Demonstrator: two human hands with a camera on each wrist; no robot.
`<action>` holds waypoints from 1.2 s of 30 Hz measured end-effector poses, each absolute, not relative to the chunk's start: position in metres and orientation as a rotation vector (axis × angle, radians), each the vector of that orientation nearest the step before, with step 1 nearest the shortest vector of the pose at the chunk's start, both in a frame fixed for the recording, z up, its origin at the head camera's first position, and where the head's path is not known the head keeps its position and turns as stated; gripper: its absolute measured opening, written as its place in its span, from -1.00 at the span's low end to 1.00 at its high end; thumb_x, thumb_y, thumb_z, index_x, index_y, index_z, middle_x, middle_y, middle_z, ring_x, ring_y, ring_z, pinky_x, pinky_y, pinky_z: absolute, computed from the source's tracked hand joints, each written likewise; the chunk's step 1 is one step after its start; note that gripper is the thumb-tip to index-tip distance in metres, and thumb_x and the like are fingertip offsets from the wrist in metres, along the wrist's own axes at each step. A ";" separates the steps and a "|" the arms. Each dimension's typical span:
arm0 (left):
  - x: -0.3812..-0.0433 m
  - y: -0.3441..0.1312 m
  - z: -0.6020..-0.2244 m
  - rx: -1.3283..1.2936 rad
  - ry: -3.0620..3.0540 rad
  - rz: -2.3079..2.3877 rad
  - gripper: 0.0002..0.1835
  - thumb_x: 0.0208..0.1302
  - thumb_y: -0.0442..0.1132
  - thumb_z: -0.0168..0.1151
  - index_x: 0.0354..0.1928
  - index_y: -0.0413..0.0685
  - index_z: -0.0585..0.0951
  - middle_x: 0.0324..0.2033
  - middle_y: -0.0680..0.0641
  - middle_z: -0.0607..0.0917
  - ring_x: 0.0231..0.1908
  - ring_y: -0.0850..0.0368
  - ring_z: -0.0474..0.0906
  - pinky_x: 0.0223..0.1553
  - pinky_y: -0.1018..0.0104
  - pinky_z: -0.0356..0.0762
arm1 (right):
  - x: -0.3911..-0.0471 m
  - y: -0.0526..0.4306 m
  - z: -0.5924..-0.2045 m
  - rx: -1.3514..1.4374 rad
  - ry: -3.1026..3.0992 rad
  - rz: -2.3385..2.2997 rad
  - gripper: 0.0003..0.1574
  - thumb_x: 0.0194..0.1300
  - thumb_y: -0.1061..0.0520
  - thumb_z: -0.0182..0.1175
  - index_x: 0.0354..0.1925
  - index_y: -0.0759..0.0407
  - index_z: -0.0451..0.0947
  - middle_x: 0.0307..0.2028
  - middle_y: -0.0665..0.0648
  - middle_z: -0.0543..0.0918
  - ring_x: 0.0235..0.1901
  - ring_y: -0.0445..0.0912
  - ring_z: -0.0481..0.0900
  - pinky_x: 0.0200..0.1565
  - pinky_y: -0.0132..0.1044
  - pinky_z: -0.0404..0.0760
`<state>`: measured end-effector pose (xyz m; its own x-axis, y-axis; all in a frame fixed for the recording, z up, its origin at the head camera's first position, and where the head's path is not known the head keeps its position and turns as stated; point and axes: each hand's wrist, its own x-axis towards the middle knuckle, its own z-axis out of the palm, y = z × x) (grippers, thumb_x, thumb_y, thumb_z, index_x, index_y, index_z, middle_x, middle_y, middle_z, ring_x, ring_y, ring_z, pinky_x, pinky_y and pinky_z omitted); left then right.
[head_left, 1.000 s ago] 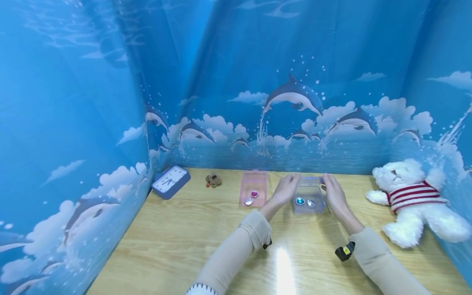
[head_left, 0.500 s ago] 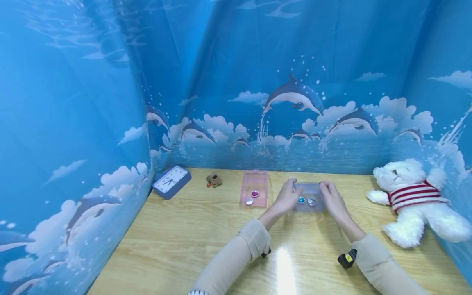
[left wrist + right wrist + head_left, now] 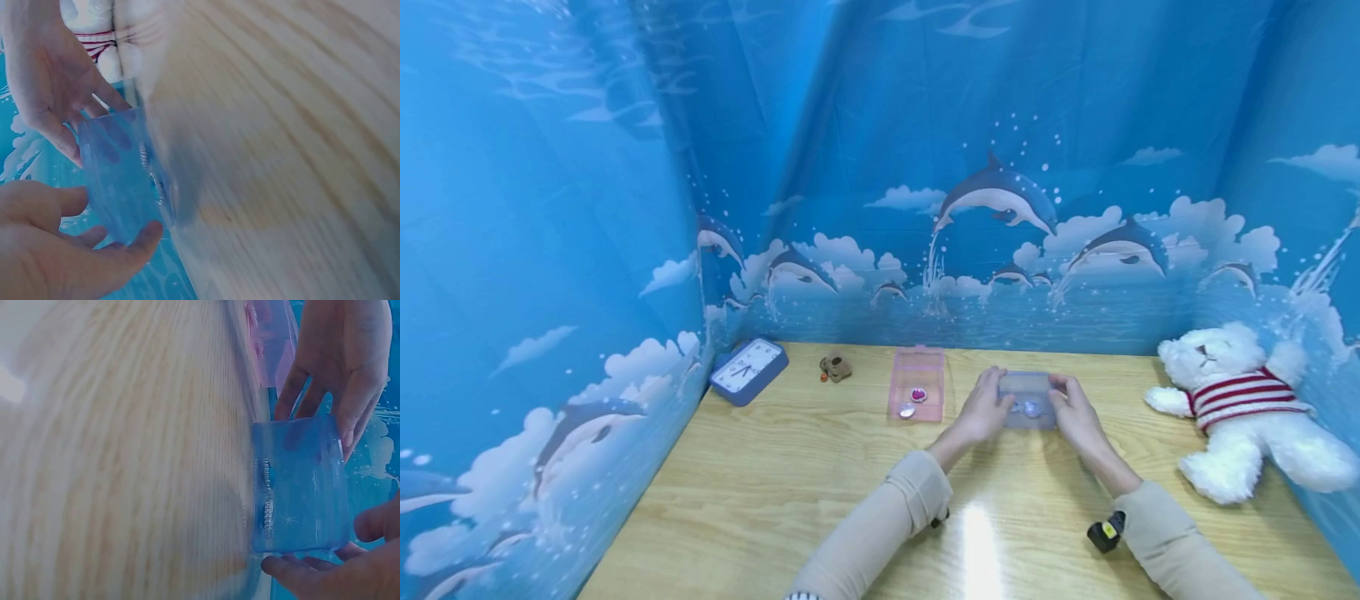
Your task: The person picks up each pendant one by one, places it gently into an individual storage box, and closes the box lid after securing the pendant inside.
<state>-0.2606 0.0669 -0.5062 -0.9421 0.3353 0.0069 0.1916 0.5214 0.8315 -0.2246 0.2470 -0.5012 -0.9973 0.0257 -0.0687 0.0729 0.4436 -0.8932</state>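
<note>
A clear bluish plastic box (image 3: 1027, 385) sits on the wooden table with its lid down. Two gems (image 3: 1032, 409) show dimly through the lid. My left hand (image 3: 983, 411) holds the box's left side, thumb toward the near part and fingers toward the back. On the opposite side, my right hand (image 3: 1076, 414) holds the box in a mirrored way. In the right wrist view the box (image 3: 300, 487) stands between both hands, with the gems lying at its bottom. To the left lies a pink clear box (image 3: 917, 362), holding a red heart gem (image 3: 918, 395) and a clear gem (image 3: 907, 411).
A blue clock (image 3: 748, 370) lies at the back left, near a small brown toy figure (image 3: 836, 367). The white teddy bear (image 3: 1243, 404) in a striped shirt is at the right. A dolphin-print curtain (image 3: 850, 208) encloses the table's back and sides.
The bluish box's lid was raised a second ago and has come down over the gems. Both hands have shifted slightly from the lid's back edge down to the box's sides.
</note>
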 end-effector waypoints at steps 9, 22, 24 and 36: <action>-0.261 0.066 -0.518 0.568 2.748 1.180 -0.42 0.63 -0.12 0.06 0.59 0.04 0.28 0.67 -0.09 0.13 0.59 -0.08 0.27 0.62 0.04 0.28 | -0.228 0.249 -0.506 -0.013 2.691 -1.540 -0.35 0.67 0.27 -0.22 0.58 0.43 -0.02 0.59 0.58 0.02 0.51 0.56 0.16 0.52 0.36 0.28; -0.255 0.040 -0.487 0.582 2.712 1.372 -0.36 0.63 0.08 0.02 0.63 0.14 0.22 0.66 0.00 0.18 0.63 -0.01 0.18 0.63 -0.08 0.22 | -0.226 0.246 -0.488 0.008 2.727 -1.752 -0.24 0.71 0.03 -0.07 0.60 0.42 0.00 0.60 0.54 0.07 0.57 0.49 0.11 0.58 0.32 0.20; -0.258 0.027 -0.474 0.585 2.720 1.434 -0.39 0.64 0.06 0.01 0.60 0.11 0.26 0.61 -0.03 0.29 0.60 -0.01 0.25 0.61 -0.06 0.28 | -0.227 0.238 -0.479 0.027 2.739 -1.815 -0.19 0.69 -0.01 -0.03 0.59 0.43 0.00 0.60 0.51 0.11 0.59 0.45 0.08 0.62 0.28 0.15; -0.286 -0.067 -0.461 0.269 2.660 1.681 -0.35 0.66 0.00 -0.01 0.59 -0.18 0.22 0.56 -0.30 0.33 0.55 -0.28 0.29 0.58 -0.19 0.29 | -0.244 0.162 -0.452 -0.076 2.516 -2.018 -0.23 0.70 -0.03 -0.05 0.58 0.38 0.00 0.58 0.43 0.16 0.62 0.32 0.12 0.66 0.16 0.16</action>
